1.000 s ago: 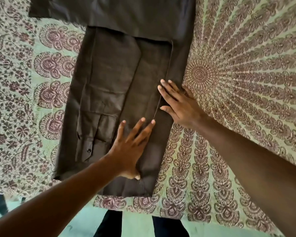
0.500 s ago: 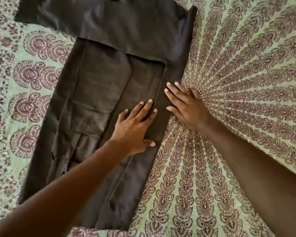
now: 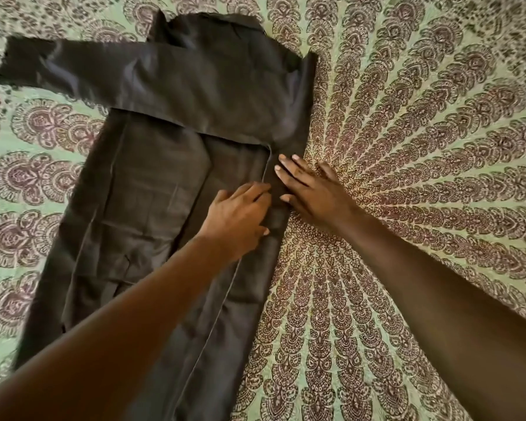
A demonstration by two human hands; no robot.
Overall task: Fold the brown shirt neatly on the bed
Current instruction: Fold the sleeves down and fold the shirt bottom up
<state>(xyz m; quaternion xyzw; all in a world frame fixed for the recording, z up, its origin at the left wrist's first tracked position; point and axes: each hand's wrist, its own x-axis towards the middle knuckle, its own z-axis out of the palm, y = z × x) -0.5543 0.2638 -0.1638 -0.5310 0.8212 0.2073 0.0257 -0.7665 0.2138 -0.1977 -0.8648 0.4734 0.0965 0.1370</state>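
Green patterned bedspread (image 3: 407, 147) lies under everything, and the brown shirt (image 3: 152, 189) is spread flat on it. Our left hand (image 3: 237, 217) has slid up the folded side strip to meet our right hand (image 3: 310, 189); both press flat, fingers straight, gripping nothing. That crease looks set. One sleeve lies across the chest; the other side remains unfolded.

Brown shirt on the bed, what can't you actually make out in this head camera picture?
- Brown shirt: its lower hem is cut off by the bottom edge and covered by the left forearm.
- Left hand: its fingertips curl down at the folded edge; whether they pinch cloth is hidden by the hand itself.
- Right hand: its palm lies flat, so what is under it is hidden.
- Bedspread: the bed's edges lie outside the frame.
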